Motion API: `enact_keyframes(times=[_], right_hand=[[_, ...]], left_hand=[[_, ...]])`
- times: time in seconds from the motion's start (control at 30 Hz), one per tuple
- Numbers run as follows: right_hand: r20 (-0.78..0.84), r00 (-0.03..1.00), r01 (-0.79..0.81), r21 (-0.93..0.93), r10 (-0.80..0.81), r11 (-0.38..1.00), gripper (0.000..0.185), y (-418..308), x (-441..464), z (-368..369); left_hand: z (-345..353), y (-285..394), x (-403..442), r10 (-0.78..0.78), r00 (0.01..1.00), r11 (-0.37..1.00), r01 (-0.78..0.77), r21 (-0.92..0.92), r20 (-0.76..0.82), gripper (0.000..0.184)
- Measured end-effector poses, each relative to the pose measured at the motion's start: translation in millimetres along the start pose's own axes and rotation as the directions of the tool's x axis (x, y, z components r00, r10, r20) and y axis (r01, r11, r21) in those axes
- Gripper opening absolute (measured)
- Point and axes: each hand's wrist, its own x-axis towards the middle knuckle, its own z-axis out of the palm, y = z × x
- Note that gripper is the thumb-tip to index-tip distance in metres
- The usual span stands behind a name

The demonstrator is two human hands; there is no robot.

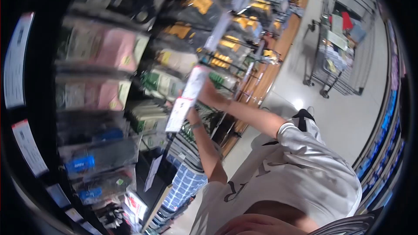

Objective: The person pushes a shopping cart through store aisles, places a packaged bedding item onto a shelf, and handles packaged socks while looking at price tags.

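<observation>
Both my arms reach into a rack of hanging packaged goods. Beside the white price labels (pixel 187 98) is my right hand (pixel 210 95), blurred, its fingers mostly hidden behind the labels. Lower down, my left hand (pixel 191 114) is largely covered by the same labels, with a band on the wrist. Green-and-white packages (pixel 163 82) hang just beyond the hands. Whether either hand holds anything cannot be made out.
A wire shopping cart (pixel 344 39) with goods in it stands on the tiled floor (pixel 289 91). Pink packages (pixel 115 50) hang on the rack, blue checked items (pixel 185 187) lie below, and another shelf (pixel 392 122) runs along the opposite side.
</observation>
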Motion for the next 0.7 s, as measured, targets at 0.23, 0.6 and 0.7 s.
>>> enact_keyframes(times=[0.23, 0.6, 0.7], right_hand=[[0.358, 0.933, -0.026, 0.024, 0.016, 0.999, 0.021, -52, -53, -212], [-0.261, 0.807, -0.59, -0.351, 0.529, 0.727, 0.025, -94, -125, -641], [-0.541, 0.673, -0.7, -0.245, 0.504, 0.671, 0.021, -94, -145, -690]], left_hand=[[126, -114, -170, 0.558, 0.694, -0.203, -0.418, 0.885, 0.455, 0.049], [192, -371, -415, -0.769, 0.488, 0.478, 0.01, 0.878, 0.413, 0.016], [246, -394, -429, -0.832, 0.346, 0.416, -0.126, 0.901, 0.433, 0.017]])
